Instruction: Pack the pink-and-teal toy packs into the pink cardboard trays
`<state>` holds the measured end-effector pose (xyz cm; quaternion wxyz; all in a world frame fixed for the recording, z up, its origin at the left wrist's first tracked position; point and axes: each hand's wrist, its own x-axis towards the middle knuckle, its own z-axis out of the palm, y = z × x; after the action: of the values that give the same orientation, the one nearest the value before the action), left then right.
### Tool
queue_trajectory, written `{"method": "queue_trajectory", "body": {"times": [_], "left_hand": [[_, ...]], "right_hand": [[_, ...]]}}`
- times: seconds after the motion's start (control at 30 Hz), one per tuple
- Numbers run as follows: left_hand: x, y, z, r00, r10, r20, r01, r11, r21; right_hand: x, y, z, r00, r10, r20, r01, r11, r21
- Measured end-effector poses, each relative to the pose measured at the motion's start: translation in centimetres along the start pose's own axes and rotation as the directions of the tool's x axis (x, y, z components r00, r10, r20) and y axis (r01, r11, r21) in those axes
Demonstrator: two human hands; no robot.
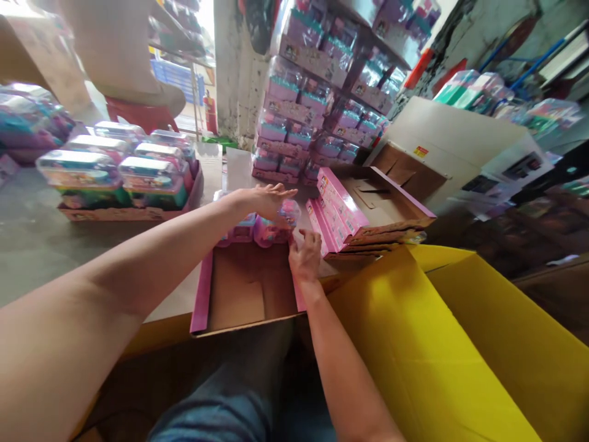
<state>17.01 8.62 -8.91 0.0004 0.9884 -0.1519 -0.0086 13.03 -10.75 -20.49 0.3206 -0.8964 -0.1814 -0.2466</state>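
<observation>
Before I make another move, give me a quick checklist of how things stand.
1. Tray open at the top: ok.
2. Cases seated in the tray: cannot tell; they show at its far end, but their bases are hidden.
3. Left hand gripping a case: cannot tell; it is over the cases, fingers extended.
4. Right hand at the tray: ok, at its right wall, though a firm grip can't be confirmed.
5. Tray fully on the table: looks not ok; its near edge seems to jut past the table edge.
6. Spare trays within reach: probably ok, stacked just right of the right hand.
</observation>
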Motion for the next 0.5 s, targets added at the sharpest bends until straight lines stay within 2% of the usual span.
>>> {"method": "queue_trajectory", "body": {"times": [0.03, 0.07, 0.13, 0.17, 0.23, 0.33, 0.5], "left_hand": [[-0.5, -0.7, -0.3, 1.0, -0.016, -0.007, 0.016, 1.0, -0.011], [-1.1, -1.5, -0.4, 0.999, -0.035, -0.013, 0.035, 0.999, -0.012], [-2.4, -3.0, -0.2, 0.998, -0.06, 0.001, 0.06, 0.998, 0.012], [-2.9, -3.6, 0.0, 0.997, -0.068, 0.021, 0.067, 0.997, 0.027], [-3.6, -4.3, 0.5, 0.996, -0.073, 0.056, 0.07, 0.996, 0.049], [-3.9, -4.3, 0.8, 0.996, -0.058, 0.061, 0.054, 0.996, 0.074], [-3.6, -3.4, 0.4, 0.998, -0.041, 0.054, 0.039, 0.998, 0.041]], "right_hand": [[-0.3, -1.0, -0.6, 0.994, -0.102, 0.045, 0.103, 0.994, -0.024], [-0.6, -2.1, -1.1, 0.967, -0.223, 0.121, 0.23, 0.972, -0.044], [-0.9, -4.0, -1.4, 0.856, -0.432, 0.283, 0.469, 0.88, -0.076], [-0.8, -4.8, -1.2, 0.802, -0.491, 0.34, 0.549, 0.83, -0.096], [-0.3, -5.8, -0.4, 0.747, -0.531, 0.4, 0.626, 0.765, -0.153], [1.1, -6.1, 0.8, 0.747, -0.524, 0.409, 0.634, 0.747, -0.2], [3.8, -5.5, 1.4, 0.814, -0.496, 0.302, 0.565, 0.798, -0.212]]}}
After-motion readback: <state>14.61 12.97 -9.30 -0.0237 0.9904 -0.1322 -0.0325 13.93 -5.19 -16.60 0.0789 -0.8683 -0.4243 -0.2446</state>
